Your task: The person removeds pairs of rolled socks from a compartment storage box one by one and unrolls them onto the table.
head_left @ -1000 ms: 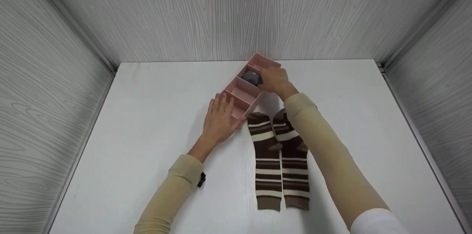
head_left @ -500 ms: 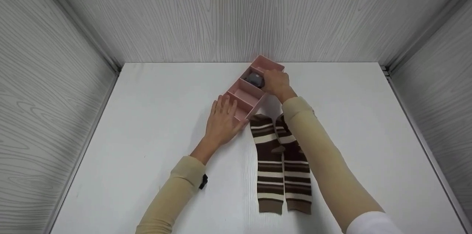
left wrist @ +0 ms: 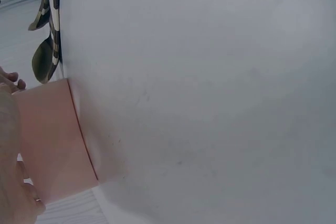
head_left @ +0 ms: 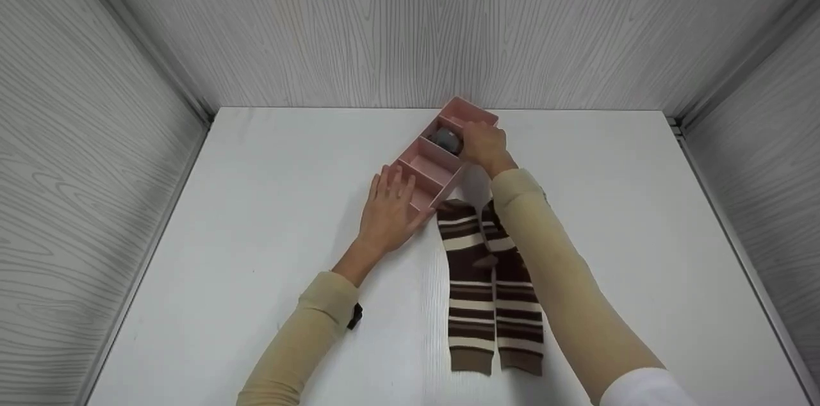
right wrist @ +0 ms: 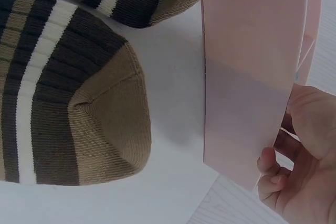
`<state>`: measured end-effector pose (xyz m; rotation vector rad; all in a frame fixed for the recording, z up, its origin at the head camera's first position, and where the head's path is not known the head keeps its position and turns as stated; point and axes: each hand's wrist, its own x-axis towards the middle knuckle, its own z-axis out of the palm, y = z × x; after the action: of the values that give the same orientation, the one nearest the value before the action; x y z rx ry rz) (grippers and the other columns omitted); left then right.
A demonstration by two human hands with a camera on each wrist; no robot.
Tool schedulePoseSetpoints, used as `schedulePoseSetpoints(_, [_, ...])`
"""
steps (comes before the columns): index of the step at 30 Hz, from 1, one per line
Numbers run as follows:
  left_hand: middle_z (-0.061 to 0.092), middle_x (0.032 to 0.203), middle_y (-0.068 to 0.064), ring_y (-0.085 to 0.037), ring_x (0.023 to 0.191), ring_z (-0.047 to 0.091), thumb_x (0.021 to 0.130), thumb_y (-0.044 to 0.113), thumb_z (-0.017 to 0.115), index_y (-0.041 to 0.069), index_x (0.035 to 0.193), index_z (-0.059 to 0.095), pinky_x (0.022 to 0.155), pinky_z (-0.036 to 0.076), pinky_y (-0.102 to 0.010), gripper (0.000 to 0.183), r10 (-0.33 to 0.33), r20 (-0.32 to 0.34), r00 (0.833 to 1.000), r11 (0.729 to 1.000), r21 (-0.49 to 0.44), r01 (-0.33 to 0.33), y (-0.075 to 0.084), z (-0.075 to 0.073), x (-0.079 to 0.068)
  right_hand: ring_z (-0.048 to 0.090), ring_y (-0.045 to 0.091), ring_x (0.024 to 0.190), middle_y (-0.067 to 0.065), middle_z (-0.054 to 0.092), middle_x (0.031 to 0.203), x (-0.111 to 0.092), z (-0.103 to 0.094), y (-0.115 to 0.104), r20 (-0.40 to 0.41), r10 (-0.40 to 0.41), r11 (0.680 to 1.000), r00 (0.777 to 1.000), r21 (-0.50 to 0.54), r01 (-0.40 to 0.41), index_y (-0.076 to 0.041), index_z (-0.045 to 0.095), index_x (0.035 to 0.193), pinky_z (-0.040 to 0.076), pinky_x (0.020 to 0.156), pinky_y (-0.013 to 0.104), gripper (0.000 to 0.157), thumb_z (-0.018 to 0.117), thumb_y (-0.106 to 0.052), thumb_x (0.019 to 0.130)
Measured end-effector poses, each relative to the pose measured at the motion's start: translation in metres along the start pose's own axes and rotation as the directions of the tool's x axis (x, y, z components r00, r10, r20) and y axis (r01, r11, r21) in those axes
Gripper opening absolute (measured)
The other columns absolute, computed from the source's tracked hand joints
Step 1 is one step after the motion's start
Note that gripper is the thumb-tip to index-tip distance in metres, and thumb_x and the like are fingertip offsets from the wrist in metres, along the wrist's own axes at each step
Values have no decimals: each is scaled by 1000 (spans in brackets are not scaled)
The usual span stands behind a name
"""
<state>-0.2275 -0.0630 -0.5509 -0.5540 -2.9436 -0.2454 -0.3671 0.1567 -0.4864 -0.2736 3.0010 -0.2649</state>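
A pink box with several compartments stands slantwise by the back wall. My left hand lies over its near end, fingers long and spread, thumb by the right corner. At the far right side, my right hand grips the box's side wall. In the right wrist view, fingers of that hand curl at the rim and outside the wall. A dark grey rounded bundle sits in the compartment beside the right hand, partly hidden. Two striped brown socks lie flat, toes close to the box.
The white table meets grey wood-grain walls at the back and both sides. The right forearm passes over part of the right sock. A black strap piece shows at the left sleeve.
The whole head view has shifted slightly right and down. Both hands keep their places on the box, and the grey bundle stays in the same compartment.
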Motion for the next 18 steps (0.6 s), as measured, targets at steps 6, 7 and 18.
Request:
schedulePoseSetpoints(6, [34,170,-22,-46,162,23,105,66,41,5,162,40,133,20,-56,83,5,-11,1000,1000,4,-5,1,-1,1,59,28,87,16,74,104,2,2,5,-12,17,1000,1000,24,-17,-2,70,101,58,90,58,26,76,-23,88])
schedulePoseSetpoints(7, [35,170,-23,-46,162,24,105,66,41,5,161,40,133,20,-56,83,8,-16,1000,1000,3,-8,2,0,1,59,28,86,15,74,102,1,2,6,-15,21,999,1000,31,-21,-2,70,99,57,90,58,25,77,-24,88])
schedulePoseSetpoints(18, [33,171,-21,-44,163,22,105,68,38,7,161,41,134,19,-55,83,9,12,1000,1000,14,-9,3,2,5,67,27,89,12,79,101,-2,6,15,-54,17,999,998,40,-15,-6,78,93,59,88,54,22,75,-28,92])
